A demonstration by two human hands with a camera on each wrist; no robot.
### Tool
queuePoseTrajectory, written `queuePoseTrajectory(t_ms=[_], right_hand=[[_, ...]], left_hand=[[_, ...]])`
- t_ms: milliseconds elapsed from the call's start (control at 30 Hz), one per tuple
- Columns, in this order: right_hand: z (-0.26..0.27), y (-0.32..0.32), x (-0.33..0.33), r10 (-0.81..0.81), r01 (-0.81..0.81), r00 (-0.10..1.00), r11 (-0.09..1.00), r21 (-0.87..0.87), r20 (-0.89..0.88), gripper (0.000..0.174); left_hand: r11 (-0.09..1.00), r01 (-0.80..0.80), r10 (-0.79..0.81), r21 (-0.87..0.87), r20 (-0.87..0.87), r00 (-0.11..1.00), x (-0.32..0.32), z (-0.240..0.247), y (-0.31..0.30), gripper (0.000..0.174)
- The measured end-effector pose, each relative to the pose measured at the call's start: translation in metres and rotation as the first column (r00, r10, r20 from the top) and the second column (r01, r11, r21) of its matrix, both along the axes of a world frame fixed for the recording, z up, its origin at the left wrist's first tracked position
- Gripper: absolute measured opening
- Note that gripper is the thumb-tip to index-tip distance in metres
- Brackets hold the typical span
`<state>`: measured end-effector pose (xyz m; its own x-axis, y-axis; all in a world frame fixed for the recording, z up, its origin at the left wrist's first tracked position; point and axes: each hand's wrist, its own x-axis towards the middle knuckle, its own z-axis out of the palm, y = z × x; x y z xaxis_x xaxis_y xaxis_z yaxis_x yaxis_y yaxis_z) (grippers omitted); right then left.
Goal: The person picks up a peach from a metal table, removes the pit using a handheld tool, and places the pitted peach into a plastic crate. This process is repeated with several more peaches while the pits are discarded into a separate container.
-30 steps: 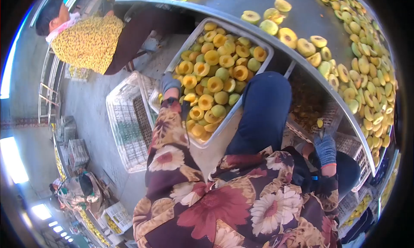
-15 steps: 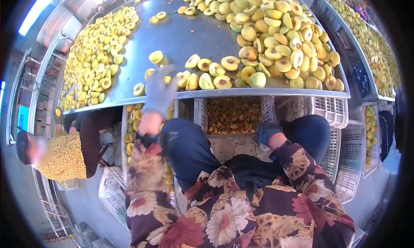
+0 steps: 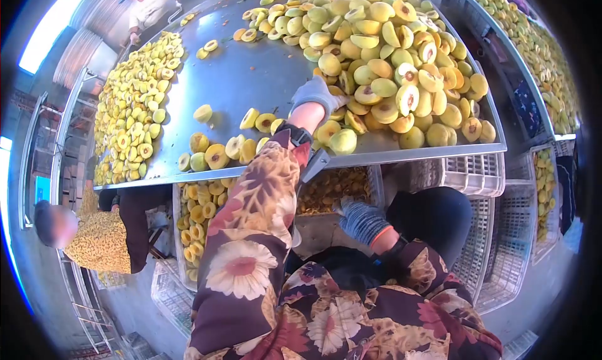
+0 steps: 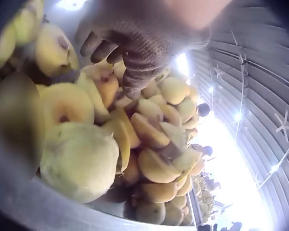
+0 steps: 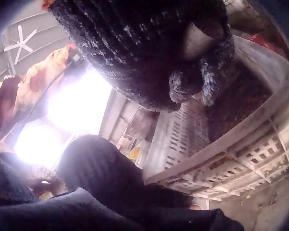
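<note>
Over the near part of the heaped halved fruit (image 3: 382, 78) reaches the grey-gloved left hand (image 3: 318, 95). Seen from the left wrist, this hand (image 4: 139, 50) has its fingers loosely bent downward at the fruit pieces (image 4: 151, 130); whether one is touched is unclear, and none is seen gripped. Below the table edge, the right hand (image 3: 364, 222) in a blue-grey knitted glove is beside a crate of brown-orange scraps (image 3: 332, 191). The right wrist view shows that hand (image 5: 139, 53) with fingers curled around a pale, smooth thing (image 5: 200, 41), mostly hidden by the glove.
The metal table (image 3: 213, 78) has a raised front rim. Another fruit heap (image 3: 132, 109) lies at its left. A crate of fruit halves (image 3: 197, 219) stands below, beside the left arm; a white crate (image 3: 467, 172) is at right. A seated person (image 3: 103, 241) is at left.
The left hand went from the fruit crate up over the table, then rightward to the big heap. The right hand stays low by the scrap crate. The head view has turned toward the table.
</note>
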<state>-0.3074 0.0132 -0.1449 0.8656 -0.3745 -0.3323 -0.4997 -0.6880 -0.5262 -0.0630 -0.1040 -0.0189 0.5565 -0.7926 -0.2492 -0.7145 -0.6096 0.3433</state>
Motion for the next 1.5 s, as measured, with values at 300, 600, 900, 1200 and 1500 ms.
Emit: queuePoseTrajectory(t_ms=[300, 600, 900, 1200, 1500], right_hand=[[0.047, -0.001, -0.005, -0.071, 0.069, 0.997, 0.993, 0.096, 0.022, 0.031], [0.028, 0.008, -0.004, -0.047, 0.041, 0.990, 0.998, 0.052, 0.133, 0.028], [0.046, 0.000, 0.002, -0.016, 0.021, 0.999, 0.990, 0.142, -0.031, 0.027], [-0.006, 0.003, -0.010, 0.026, 0.062, 0.908, 0.979, -0.196, 0.418, 0.028], [0.074, 0.029, 0.010, -0.146, 0.209, 0.810, 0.977, -0.047, 0.568, 0.031]], left_hand=[[0.996, -0.081, 0.078, 0.042, 0.064, 0.995, 0.026, -0.008, 0.011, 0.067], [0.982, 0.086, -0.047, -0.168, 0.225, 0.973, 0.055, -0.004, -0.019, 0.061], [0.950, 0.149, -0.112, -0.275, 0.147, 0.983, 0.047, -0.027, -0.064, 0.069], [0.674, -0.641, -0.594, -0.366, -0.785, -0.177, 0.006, 0.041, 0.098, 0.049], [0.656, -0.740, -0.630, -0.149, -0.648, -0.428, -0.028, 0.000, 0.223, 0.046]])
